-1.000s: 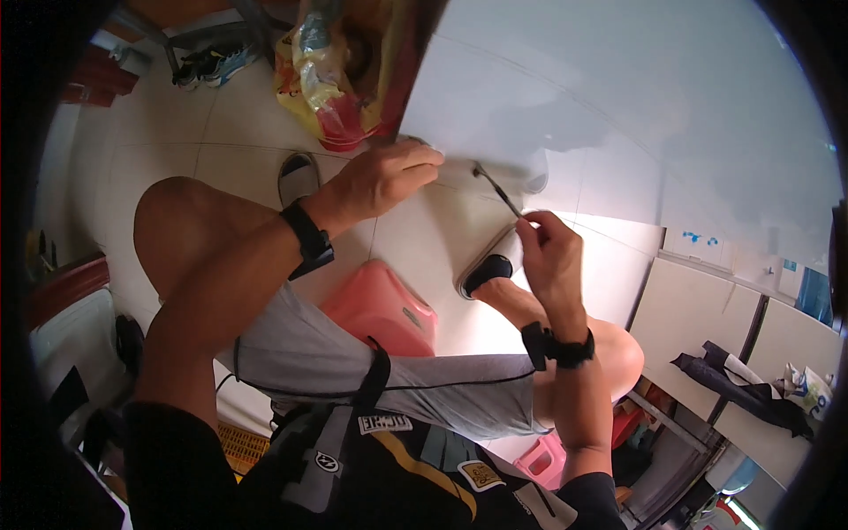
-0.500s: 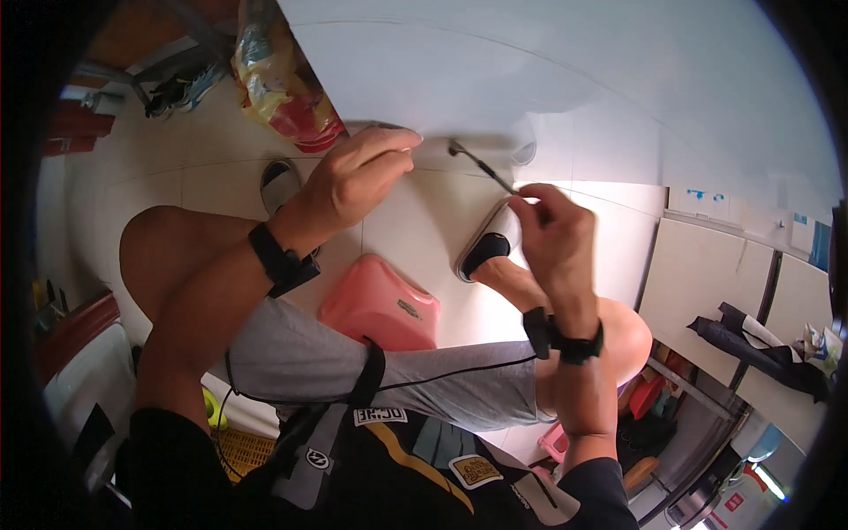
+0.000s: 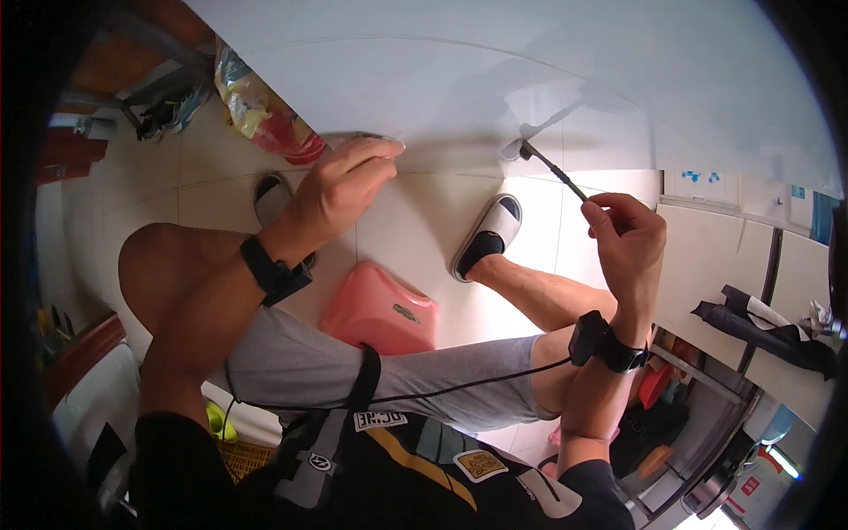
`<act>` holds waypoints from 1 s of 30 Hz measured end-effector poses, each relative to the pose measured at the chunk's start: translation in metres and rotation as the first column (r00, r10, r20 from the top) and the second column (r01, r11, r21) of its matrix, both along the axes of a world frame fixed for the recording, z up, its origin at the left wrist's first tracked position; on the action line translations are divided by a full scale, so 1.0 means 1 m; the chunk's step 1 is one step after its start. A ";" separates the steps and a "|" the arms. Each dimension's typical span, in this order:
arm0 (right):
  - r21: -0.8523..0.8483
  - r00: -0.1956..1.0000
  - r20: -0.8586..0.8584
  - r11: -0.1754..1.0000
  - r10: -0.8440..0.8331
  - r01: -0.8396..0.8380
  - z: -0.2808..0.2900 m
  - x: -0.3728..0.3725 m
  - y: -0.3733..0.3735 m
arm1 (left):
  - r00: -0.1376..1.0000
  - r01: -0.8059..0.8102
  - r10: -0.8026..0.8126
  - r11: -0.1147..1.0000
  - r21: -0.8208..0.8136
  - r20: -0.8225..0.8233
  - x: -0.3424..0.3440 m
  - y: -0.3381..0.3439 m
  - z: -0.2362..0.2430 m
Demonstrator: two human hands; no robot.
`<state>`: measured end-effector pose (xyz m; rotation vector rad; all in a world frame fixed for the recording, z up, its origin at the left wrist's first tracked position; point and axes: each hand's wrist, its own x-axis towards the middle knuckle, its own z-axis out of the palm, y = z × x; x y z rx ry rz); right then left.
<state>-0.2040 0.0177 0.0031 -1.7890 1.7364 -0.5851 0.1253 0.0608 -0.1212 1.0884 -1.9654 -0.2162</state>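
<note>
My right hand [image 3: 629, 247] pinches the end of a thin dark stick-like tool [image 3: 561, 175] with a small head. The head is at the lower part of a large glossy white panel [image 3: 442, 79], which mirrors it; whether they touch I cannot tell. My left hand [image 3: 349, 185] is at the panel's lower left edge, fingers curled and pressed together. A dark sliver shows above those fingers, but what they hold, if anything, is hidden.
A pink plastic stool [image 3: 380, 305] stands on the tiled floor between my legs. At the upper left lie a filled plastic bag [image 3: 265, 115] and shoes [image 3: 163, 119]. A dark folded cloth-like item [image 3: 764, 334] rests on a white cabinet [image 3: 711, 247] at the right.
My right hand has moved to the right with the tool, whose head now sits further right along the panel. My left hand has shifted slightly left.
</note>
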 end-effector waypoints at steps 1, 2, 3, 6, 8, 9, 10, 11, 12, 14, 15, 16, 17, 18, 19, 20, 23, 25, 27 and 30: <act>0.010 1.000 -0.011 1.000 -0.020 0.020 0.000 -0.004 0.004 | 1.000 0.002 -0.002 1.000 -0.011 -0.007 -0.004 -0.002 0.010; 0.020 0.999 -0.025 1.000 0.025 -0.024 -0.005 0.003 0.006 | 1.000 0.006 -0.006 1.000 -0.022 -0.013 -0.010 -0.003 0.014; 0.026 0.997 -0.024 0.997 0.070 -0.069 -0.013 0.021 0.008 | 1.000 0.021 -0.021 1.000 -0.022 -0.007 -0.009 -0.003 0.015; 0.000 0.991 -0.023 0.991 0.135 -0.135 -0.009 0.034 0.006 | 0.999 0.037 -0.036 0.997 -0.061 0.025 -0.004 -0.002 0.007; -0.025 0.997 -0.046 0.998 0.058 -0.059 0.005 0.003 -0.002 | 1.000 0.018 -0.017 0.997 -0.069 0.024 -0.005 -0.001 0.007; -0.026 0.997 -0.076 1.000 0.008 -0.010 0.014 -0.014 -0.004 | 0.999 0.024 -0.022 0.997 -0.069 0.029 -0.006 -0.002 0.010; -0.014 0.993 -0.102 0.999 -0.052 0.051 0.021 -0.026 -0.004 | 0.999 0.038 -0.036 0.997 -0.072 0.028 -0.008 -0.003 0.012; -0.004 0.986 -0.128 0.994 -0.110 0.111 0.025 -0.033 -0.003 | 0.998 0.052 -0.050 0.996 -0.075 0.028 -0.010 -0.004 0.014; -0.028 0.990 -0.115 0.996 -0.083 0.080 0.021 -0.038 -0.003 | 0.998 0.062 -0.060 0.996 -0.069 0.030 -0.014 -0.005 0.014; -0.008 0.991 -0.134 1.000 0.024 -0.025 0.012 -0.012 0.000 | 0.995 0.082 -0.077 0.992 -0.098 0.058 -0.014 -0.009 0.015; 0.002 0.991 -0.120 0.998 0.060 -0.060 0.009 0.002 0.002 | 0.994 0.099 -0.094 0.990 -0.100 0.059 -0.016 -0.011 0.016; 0.000 0.989 -0.111 0.995 0.101 -0.102 0.005 0.009 0.002 | 0.990 0.118 -0.111 0.989 -0.089 0.082 -0.018 -0.010 0.018; -0.037 0.984 -0.132 0.991 0.120 -0.126 0.005 0.008 0.001 | 0.986 0.137 -0.128 0.988 -0.078 0.103 -0.020 -0.011 0.020; -0.048 0.987 -0.131 0.994 0.092 -0.099 0.008 0.004 -0.002 | 0.985 0.140 -0.132 0.987 -0.077 0.107 -0.022 -0.011 0.024; -0.060 0.989 -0.132 0.995 0.066 -0.074 0.015 -0.006 -0.006 | 0.977 0.183 -0.173 0.980 -0.073 0.128 -0.028 -0.015 0.031; -0.043 0.988 -0.153 0.998 0.031 -0.038 0.022 -0.018 -0.009 | 0.966 0.224 -0.213 0.972 -0.068 0.146 -0.035 -0.018 0.035; 0.050 0.972 -0.222 0.994 -0.080 0.093 0.026 -0.041 -0.014 | 0.943 0.280 -0.265 0.959 -0.048 0.202 -0.073 -0.033 0.036; 0.014 0.980 -0.199 1.000 -0.020 0.023 0.006 -0.041 -0.016 | 0.930 0.300 -0.276 0.952 -0.067 0.241 -0.098 -0.047 0.021; -0.058 0.967 -0.250 0.996 0.045 -0.062 -0.011 -0.032 -0.015 | 0.915 0.323 -0.287 0.942 -0.088 0.283 -0.114 -0.061 0.004; 0.059 0.977 -0.210 0.997 -0.029 0.042 0.009 -0.034 -0.020 | 0.904 0.248 -0.195 0.964 -0.097 0.379 -0.127 -0.068 -0.017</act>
